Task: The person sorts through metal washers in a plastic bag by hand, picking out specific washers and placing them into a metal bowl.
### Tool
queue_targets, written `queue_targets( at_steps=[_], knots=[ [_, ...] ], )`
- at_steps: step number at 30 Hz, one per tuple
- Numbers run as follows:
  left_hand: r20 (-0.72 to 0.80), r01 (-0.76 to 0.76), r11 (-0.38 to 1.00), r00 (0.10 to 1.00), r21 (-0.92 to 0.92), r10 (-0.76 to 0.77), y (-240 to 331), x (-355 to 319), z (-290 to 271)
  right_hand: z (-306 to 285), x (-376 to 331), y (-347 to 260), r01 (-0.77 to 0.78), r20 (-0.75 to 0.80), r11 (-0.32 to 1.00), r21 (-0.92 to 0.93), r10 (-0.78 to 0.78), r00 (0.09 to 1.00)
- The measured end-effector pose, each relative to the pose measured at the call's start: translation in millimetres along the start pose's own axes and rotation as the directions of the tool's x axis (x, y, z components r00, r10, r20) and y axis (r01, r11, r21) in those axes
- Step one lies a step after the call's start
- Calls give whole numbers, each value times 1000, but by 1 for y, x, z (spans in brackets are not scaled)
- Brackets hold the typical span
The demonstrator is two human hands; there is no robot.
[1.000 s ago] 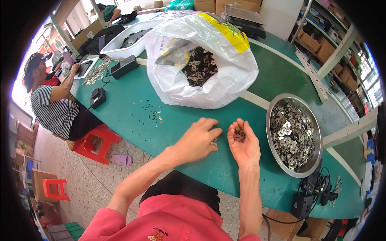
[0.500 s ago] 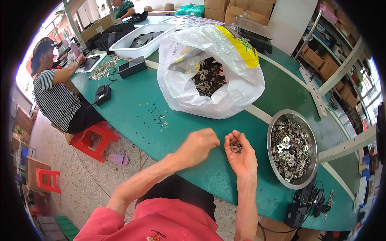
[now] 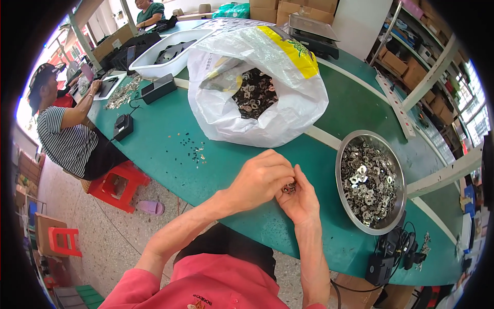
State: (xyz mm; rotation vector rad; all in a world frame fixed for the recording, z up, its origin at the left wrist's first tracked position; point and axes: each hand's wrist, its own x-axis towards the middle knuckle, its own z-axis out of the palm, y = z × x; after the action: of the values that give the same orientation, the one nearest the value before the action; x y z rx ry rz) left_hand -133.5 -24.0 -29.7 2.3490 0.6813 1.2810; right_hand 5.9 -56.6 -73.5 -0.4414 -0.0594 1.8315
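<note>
My right hand (image 3: 301, 202) is cupped, palm up, around a small heap of metal pieces (image 3: 289, 188) that look like little slotted washers. Over it, my left hand (image 3: 261, 176) bends its fingers together at the heap; whatever sits between its fingertips is hidden. Beyond both hands stands a white woven sack (image 3: 301, 114), its mouth folded open on many dark metal pieces (image 3: 254, 95). To the right, a round steel bowl (image 3: 340, 189) is filled with similar shiny pieces (image 3: 371, 181).
Tiny black and metal bits (image 3: 194, 149) lie scattered on the green table (image 3: 164, 165). Two black box-shaped devices (image 3: 158, 88), a white tray (image 3: 138, 67) and a power strip (image 3: 395, 105) are farther off. Cabled adapters (image 3: 380, 269) sit right. A co-worker (image 3: 69, 123) sits left.
My left hand has moved right, from apart to touching the right hand's fingers and the pieces there. The whole view has shifted slightly.
</note>
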Motion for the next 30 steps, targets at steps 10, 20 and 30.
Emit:
queue_targets(
  at_steps=[10,20,30],
  knots=[
    [-55,148,988,988,44,-146,-11,-15,-22,2,-1,-4,8,-73,993,-119,-16,997],
    [25,178,984,984,-12,-178,-35,-64,-19,68,-51,-64,580,118,711,-398,-587,801],
    [43,133,991,990,17,-134,-34,-67,-16,42,-57,-109,-38,466,-491,-870,-846,259]
  ],
)
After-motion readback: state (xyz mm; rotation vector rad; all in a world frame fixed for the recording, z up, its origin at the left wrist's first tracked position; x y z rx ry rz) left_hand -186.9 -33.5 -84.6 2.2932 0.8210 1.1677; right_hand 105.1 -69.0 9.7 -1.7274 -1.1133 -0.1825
